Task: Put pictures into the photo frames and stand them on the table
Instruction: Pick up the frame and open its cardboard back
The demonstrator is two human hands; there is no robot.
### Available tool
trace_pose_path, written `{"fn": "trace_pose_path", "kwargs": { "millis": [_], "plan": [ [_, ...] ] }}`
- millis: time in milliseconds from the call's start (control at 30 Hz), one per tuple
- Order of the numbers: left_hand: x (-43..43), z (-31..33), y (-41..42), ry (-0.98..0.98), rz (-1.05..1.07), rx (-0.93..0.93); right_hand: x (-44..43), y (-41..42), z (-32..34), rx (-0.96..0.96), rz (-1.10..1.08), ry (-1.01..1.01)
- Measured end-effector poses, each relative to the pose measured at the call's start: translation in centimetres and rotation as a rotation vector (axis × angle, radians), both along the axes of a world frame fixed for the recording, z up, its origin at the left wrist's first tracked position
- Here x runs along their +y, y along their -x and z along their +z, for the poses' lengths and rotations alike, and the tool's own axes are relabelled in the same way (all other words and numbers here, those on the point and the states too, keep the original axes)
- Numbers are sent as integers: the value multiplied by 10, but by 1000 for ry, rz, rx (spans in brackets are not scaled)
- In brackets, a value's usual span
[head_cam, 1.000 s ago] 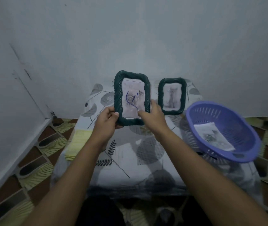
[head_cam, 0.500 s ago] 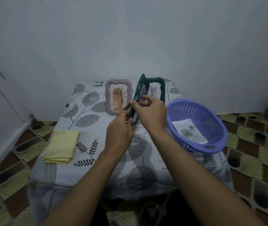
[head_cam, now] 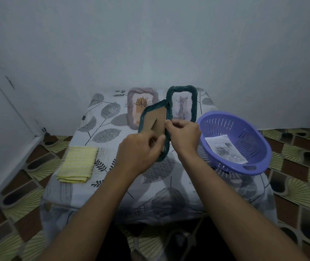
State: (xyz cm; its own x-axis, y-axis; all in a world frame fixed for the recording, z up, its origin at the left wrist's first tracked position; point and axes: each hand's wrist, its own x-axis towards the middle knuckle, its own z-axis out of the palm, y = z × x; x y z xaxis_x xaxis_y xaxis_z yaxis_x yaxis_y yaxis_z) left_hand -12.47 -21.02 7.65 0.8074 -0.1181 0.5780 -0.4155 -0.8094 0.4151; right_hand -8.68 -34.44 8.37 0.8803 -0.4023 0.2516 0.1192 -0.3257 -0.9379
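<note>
Leaf-printed cloth in grey and white drapes the low table (head_cam: pixel 112 185), which stands against a pale wall on a floor tiled with brown and yellow fan shapes. At its right edge sits a lilac plastic basket (head_cam: pixel 259 146), round and slotted along its walls.

Both bare forearms reach forward from the bottom of the view and meet over the middle of the table. Between the hands is the dark green frame (head_cam: pixel 155 121), held off the cloth and tilted, its back to the camera. The rim is a thick woven cord with rounded corners; the backing is plain brown cardboard with a dark slit in it. The left hand (head_cam: pixel 137 153) grips the frame's lower part, fingers curled and thumb against the near edge. The right hand (head_cam: pixel 185 136) pinches the right edge with thumb and forefinger, the other fingers folded.

Behind, at the far edge, two frames stand upright side by side: a second green frame (head_cam: pixel 194 102) holding a grey cat picture, and a mauve woven frame (head_cam: pixel 131 108) with an orange plant picture, partly hidden by the held one.

On the left of the table lies a folded yellow cloth (head_cam: pixel 77 163), ribbed and soft. A printed sheet (head_cam: pixel 225 149) lies in the basket.
</note>
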Motion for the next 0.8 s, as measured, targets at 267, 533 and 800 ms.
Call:
{"fn": "trace_pose_path", "kwargs": {
  "millis": [267, 533, 800],
  "plan": [
    [31, 6, -20, 1014, 249, 344, 0, -5, -11, 71, 20, -48],
    [51, -36, -36, 712, 230, 729, -7, -10, -26, 115, 48, -176],
    [46, -42, -42, 787, 147, 497, -6, -13, -38, 155, 18, -242]
  ]
}}
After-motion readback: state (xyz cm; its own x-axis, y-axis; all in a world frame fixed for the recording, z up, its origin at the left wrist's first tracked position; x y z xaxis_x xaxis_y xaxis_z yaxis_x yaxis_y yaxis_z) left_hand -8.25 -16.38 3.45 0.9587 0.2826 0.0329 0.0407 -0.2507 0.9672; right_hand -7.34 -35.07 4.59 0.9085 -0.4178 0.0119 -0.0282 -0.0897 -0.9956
